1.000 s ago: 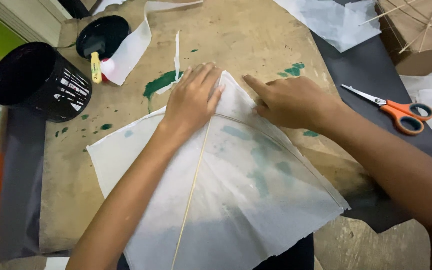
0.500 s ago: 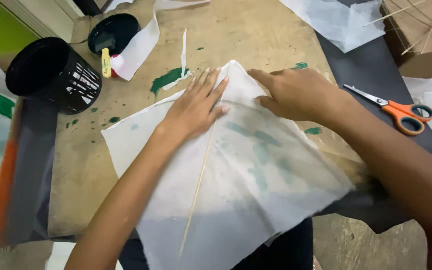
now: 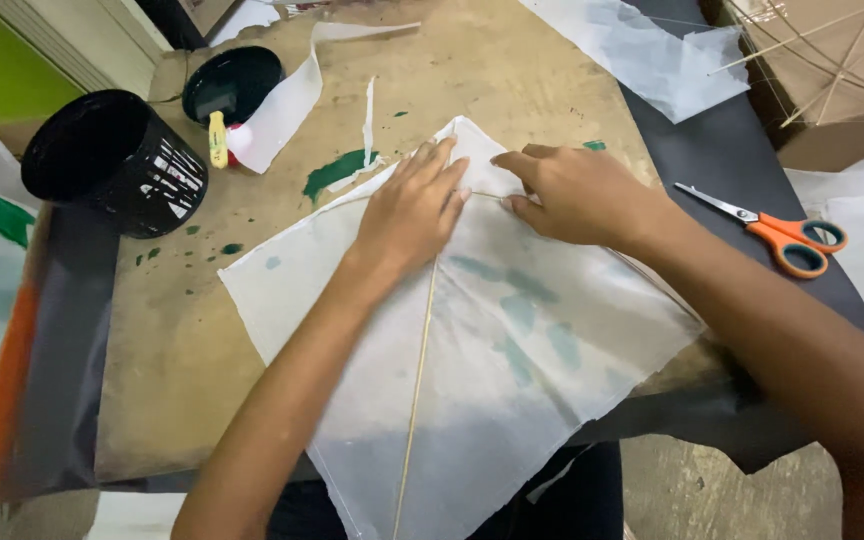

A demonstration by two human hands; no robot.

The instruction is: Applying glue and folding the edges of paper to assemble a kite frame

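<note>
We see two hands on one sheet of thin white paper (image 3: 512,350), which lies on the wooden table (image 3: 512,70) and hangs over its near edge. The left hand (image 3: 414,205) lies flat on the sheet, with its fingers stretched and a little spread; it grasps nothing. The right hand (image 3: 577,192) is just beside it, with the fingers bent and pressing near one thin stick (image 3: 417,385) that runs down the middle of the sheet. We cannot tell if these fingers pinch something. We count one pair of orange scissors (image 3: 777,232) on the dark sheet to the right, well apart from the hands. At the left stand one black mesh cup (image 3: 117,160) and one round black lid (image 3: 232,85). We count also several green paint spots (image 3: 337,172) on the table, and one more white sheet (image 3: 642,45) at the far side.
</note>
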